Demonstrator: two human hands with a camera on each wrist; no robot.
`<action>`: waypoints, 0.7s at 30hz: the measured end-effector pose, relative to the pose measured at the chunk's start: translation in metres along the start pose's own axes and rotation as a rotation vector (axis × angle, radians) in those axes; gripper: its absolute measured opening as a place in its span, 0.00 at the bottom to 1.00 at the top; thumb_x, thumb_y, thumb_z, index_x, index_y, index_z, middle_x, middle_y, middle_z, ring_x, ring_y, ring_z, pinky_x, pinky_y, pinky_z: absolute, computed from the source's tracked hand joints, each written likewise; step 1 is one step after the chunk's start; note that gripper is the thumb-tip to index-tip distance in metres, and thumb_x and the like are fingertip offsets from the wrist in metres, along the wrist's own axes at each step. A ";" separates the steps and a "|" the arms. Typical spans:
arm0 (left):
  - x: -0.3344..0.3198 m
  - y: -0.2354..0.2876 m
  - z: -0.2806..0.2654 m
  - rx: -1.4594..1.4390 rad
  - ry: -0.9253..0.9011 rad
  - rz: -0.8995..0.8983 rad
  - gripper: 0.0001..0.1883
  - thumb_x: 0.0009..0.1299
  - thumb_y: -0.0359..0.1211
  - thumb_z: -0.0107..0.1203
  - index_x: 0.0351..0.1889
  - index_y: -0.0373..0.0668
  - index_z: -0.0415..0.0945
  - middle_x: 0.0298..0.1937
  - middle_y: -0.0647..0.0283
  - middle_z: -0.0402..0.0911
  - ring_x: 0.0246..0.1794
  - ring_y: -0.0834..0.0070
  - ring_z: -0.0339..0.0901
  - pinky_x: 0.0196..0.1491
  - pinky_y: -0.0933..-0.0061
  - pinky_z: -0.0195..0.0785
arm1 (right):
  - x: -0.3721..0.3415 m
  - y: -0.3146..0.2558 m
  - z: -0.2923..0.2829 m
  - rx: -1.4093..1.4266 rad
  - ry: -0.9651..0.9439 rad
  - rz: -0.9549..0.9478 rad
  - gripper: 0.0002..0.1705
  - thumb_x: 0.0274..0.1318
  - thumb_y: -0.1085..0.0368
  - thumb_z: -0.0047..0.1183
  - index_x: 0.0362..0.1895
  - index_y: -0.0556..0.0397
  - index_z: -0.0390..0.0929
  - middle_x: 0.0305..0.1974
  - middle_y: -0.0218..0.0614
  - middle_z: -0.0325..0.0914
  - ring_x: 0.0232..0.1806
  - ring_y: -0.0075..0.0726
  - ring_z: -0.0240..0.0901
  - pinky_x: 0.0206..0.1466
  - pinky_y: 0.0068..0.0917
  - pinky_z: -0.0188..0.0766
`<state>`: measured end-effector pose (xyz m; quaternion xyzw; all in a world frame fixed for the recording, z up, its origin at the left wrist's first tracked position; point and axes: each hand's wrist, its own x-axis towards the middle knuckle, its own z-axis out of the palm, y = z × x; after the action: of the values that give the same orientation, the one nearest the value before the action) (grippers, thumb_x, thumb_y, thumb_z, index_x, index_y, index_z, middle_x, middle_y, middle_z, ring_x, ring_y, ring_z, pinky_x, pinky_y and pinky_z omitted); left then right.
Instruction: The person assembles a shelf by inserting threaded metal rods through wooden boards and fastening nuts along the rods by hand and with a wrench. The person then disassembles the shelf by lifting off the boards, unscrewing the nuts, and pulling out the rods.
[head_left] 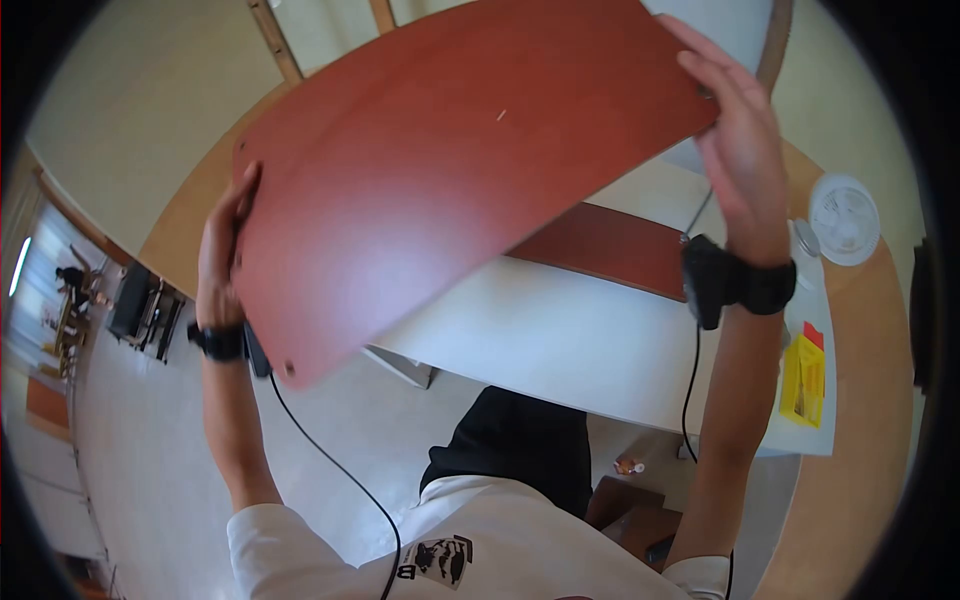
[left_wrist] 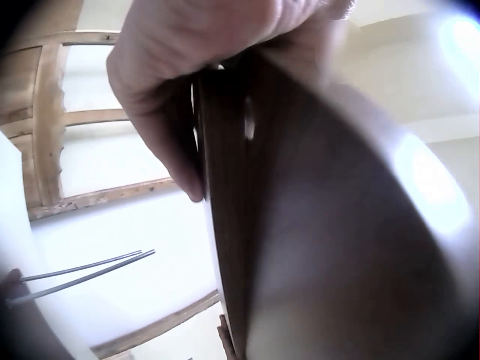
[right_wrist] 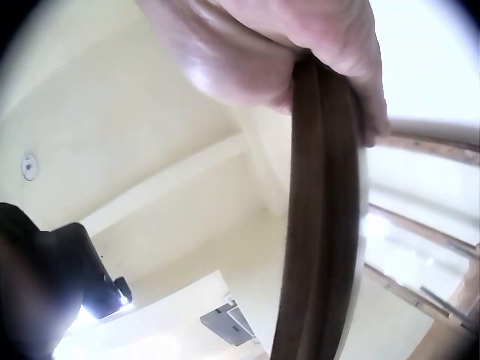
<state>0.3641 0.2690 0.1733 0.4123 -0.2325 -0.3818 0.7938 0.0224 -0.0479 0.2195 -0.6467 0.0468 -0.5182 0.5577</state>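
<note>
A large reddish-brown board is held up and tilted above the table, its right end higher in the head view. Small holes show along its left end. My left hand grips that left end; in the left wrist view its fingers lie along one face. At the opposite end my right hand holds the edge, with the board's narrow side between fingers and palm in the right wrist view. Beneath, a narrower reddish-brown board lies partly hidden, a thin metal rod at its right end.
The white table stands below the board. To the right are a yellow box, a round silver lid and a white fan. Brown boxes sit on the floor. Black cables hang from both wrists.
</note>
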 end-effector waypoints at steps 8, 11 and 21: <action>-0.161 -0.077 -0.065 -0.027 0.473 0.037 0.28 0.80 0.44 0.54 0.72 0.38 0.67 0.65 0.57 0.79 0.59 0.68 0.81 0.59 0.68 0.77 | -0.056 0.084 0.111 0.007 -0.128 0.239 0.20 0.72 0.68 0.50 0.63 0.60 0.80 0.45 0.27 0.80 0.39 0.12 0.64 0.39 0.12 0.62; -0.193 -0.089 -0.086 -0.138 0.584 0.002 0.26 0.80 0.44 0.53 0.70 0.39 0.68 0.62 0.57 0.81 0.55 0.68 0.83 0.56 0.68 0.79 | -0.064 0.098 0.144 0.005 -0.141 0.292 0.20 0.73 0.69 0.49 0.63 0.61 0.80 0.40 0.24 0.78 0.35 0.10 0.62 0.34 0.12 0.58; -0.240 -0.120 -0.158 -0.314 0.739 0.116 0.24 0.82 0.46 0.47 0.68 0.42 0.70 0.63 0.59 0.80 0.58 0.65 0.81 0.56 0.63 0.80 | -0.066 0.243 0.232 0.000 -0.427 0.455 0.20 0.73 0.67 0.47 0.63 0.64 0.79 0.32 0.19 0.70 0.29 0.13 0.57 0.32 0.18 0.58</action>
<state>0.2782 0.4922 -0.0264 0.3815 0.1069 -0.1931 0.8976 0.2855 0.0598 0.0285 -0.7139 0.0720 -0.2326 0.6566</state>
